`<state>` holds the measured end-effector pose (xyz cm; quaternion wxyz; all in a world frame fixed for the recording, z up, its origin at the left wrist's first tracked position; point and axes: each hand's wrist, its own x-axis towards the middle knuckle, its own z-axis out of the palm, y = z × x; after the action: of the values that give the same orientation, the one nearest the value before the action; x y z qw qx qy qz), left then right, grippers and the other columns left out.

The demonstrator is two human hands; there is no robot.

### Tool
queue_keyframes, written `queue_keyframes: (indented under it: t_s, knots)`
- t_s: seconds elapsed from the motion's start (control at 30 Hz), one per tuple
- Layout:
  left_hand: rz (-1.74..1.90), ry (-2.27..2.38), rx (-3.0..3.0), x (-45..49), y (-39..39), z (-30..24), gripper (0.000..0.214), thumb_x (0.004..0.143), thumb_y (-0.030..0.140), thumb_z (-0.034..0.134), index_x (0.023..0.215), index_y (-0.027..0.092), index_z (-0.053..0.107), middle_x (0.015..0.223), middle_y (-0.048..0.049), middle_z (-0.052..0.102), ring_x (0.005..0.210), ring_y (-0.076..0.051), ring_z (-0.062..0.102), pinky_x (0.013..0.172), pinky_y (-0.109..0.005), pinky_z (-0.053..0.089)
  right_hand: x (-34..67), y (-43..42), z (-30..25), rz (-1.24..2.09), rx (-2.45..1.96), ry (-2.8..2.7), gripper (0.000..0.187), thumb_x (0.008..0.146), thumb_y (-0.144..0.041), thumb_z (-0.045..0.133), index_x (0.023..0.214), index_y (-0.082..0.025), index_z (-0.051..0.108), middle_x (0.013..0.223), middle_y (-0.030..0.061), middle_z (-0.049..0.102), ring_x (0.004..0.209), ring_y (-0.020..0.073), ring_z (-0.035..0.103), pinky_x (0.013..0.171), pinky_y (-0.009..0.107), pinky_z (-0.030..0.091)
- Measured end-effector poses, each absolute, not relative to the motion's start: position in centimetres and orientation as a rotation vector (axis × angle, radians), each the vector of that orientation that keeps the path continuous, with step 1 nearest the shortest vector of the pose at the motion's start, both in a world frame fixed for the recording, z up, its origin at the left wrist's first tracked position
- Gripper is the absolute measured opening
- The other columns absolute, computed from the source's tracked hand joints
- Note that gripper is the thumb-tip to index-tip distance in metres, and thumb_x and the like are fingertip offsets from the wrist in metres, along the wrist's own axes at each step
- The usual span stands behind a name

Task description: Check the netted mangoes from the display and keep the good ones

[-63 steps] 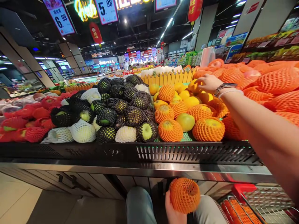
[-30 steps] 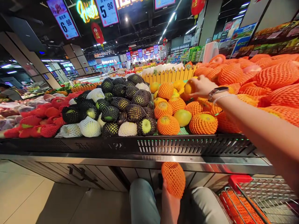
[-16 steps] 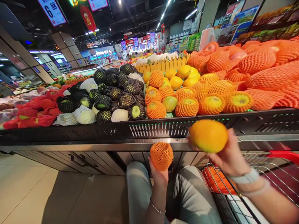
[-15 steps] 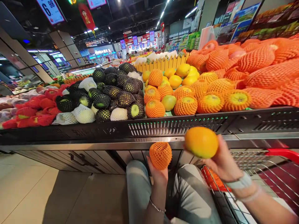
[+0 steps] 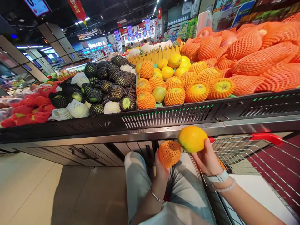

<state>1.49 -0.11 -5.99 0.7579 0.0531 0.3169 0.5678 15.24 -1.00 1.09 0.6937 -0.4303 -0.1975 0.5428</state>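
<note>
My left hand (image 5: 162, 168) is wrapped round an orange foam net sleeve (image 5: 169, 153) held above my knees. The sleeve's upper right side looks open and hollow; I see no fruit in it. In my right hand (image 5: 209, 161) is a smooth yellow-orange melon (image 5: 192, 138) with a greenish underside. My thumb lies against its right end and my fingers support it from below. The melon is bare and sits just up and to the right of the sleeve, their edges nearly meeting.
A black slotted display tray (image 5: 168, 116) runs ahead, holding netted yellow melons (image 5: 174, 95), black-netted green fruit (image 5: 117, 92) and large orange-netted fruit (image 5: 262, 65). A metal ledge (image 5: 145, 132) fronts it. To my right stands a wire shopping cart (image 5: 243, 147) with a red handle part.
My right hand has brought the melon left, close to the sleeve. My left hand has moved slightly right with the sleeve. The view has shifted a little right and down.
</note>
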Motion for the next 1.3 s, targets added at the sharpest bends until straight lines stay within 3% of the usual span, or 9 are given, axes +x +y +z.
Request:
queue_keyframes:
  t_s: [0.17,0.33,0.53,0.7,0.83,0.93,1.03,1.2,1.3]
  knots:
    - [1.196,0.638,0.124,2.4,-0.7,-5.4,0.052,0.089,0.050,0.040,0.113,0.010,0.064,0.113,-0.0155,0.065,0.114,-0.032,0.057,0.100,-0.050,0.040,15.8,-0.9,1.3,1.111,-1.033,-0.783,0.073,0.066,-0.051,0.073,0.131,-0.036,0.043,0.132,0.0033,0.051,0.112,0.0234,0.056,0.097,0.038,0.051]
    - [1.219,0.623,0.107,2.0,-0.6,-5.8,0.055,0.085,0.053,0.042,0.112,0.011,0.064,0.115,-0.0151,0.064,0.113,-0.033,0.058,0.099,-0.050,0.041,15.7,-0.7,0.8,0.897,-1.221,-1.091,0.062,0.068,-0.053,0.070,0.122,-0.030,0.053,0.129,0.0048,0.051,0.115,0.0261,0.051,0.102,0.041,0.044]
    - [1.199,0.582,0.039,1.3,-0.7,-8.0,0.057,0.082,0.056,0.045,0.112,0.012,0.064,0.120,-0.0163,0.062,0.116,-0.035,0.055,0.100,-0.052,0.040,15.0,-0.5,-0.2,0.934,-1.186,-1.184,0.058,0.066,-0.048,0.074,0.118,-0.030,0.054,0.126,0.0038,0.053,0.117,0.0253,0.050,0.103,0.040,0.043]
    - [1.304,0.648,-0.052,0.0,-0.3,-8.8,0.051,0.083,0.053,0.043,0.108,0.015,0.066,0.123,-0.0151,0.061,0.122,-0.037,0.051,0.101,-0.058,0.036,14.1,-0.2,-1.1,1.243,-1.046,-0.782,0.053,0.070,-0.052,0.069,0.117,-0.031,0.054,0.118,0.0013,0.058,0.108,0.0215,0.056,0.095,0.037,0.050]
    - [1.449,0.682,-0.114,-0.9,0.0,-6.5,0.043,0.088,0.044,0.039,0.110,0.020,0.066,0.127,-0.0101,0.060,0.124,-0.029,0.051,0.104,-0.050,0.037,13.5,-0.1,-1.4,1.560,-0.910,-0.450,0.047,0.074,-0.053,0.065,0.113,-0.027,0.055,0.121,0.0030,0.061,0.110,0.0236,0.060,0.084,0.038,0.058]
    - [1.543,0.689,-0.005,-0.9,0.0,-4.6,0.043,0.092,0.042,0.034,0.125,0.029,0.057,0.135,-0.0052,0.055,0.126,-0.024,0.050,0.103,-0.044,0.039,13.2,0.1,-1.7,1.613,-0.919,-0.371,0.045,0.074,-0.045,0.068,0.112,-0.026,0.055,0.118,0.0042,0.064,0.109,0.0244,0.062,0.080,0.038,0.060]
    - [1.579,0.726,0.077,-0.7,0.1,-4.6,0.042,0.093,0.043,0.034,0.129,0.031,0.053,0.134,-0.0046,0.055,0.125,-0.023,0.050,0.100,-0.041,0.041,12.9,0.3,-2.1,1.604,-0.907,-0.289,0.044,0.073,-0.043,0.070,0.111,-0.025,0.057,0.116,0.0038,0.066,0.108,0.0242,0.063,0.081,0.039,0.061]
    - [1.825,0.921,0.322,-0.8,0.5,-7.4,0.032,0.091,0.043,0.043,0.092,0.018,0.064,0.093,-0.0040,0.064,0.096,-0.018,0.060,0.088,-0.030,0.045,13.4,0.7,-2.2,1.521,-0.858,-0.255,0.046,0.073,-0.051,0.068,0.110,-0.026,0.060,0.117,0.0014,0.065,0.111,0.0228,0.062,0.085,0.037,0.060]
    - [1.768,0.985,0.531,-1.4,0.6,-8.6,0.029,0.080,0.043,0.058,0.085,0.016,0.067,0.091,-0.0058,0.064,0.093,-0.018,0.059,0.087,-0.030,0.046,14.0,0.8,-2.0,1.465,-0.833,-0.272,0.052,0.068,-0.050,0.073,0.113,-0.027,0.059,0.118,0.0000,0.065,0.113,0.0220,0.061,0.089,0.036,0.059]
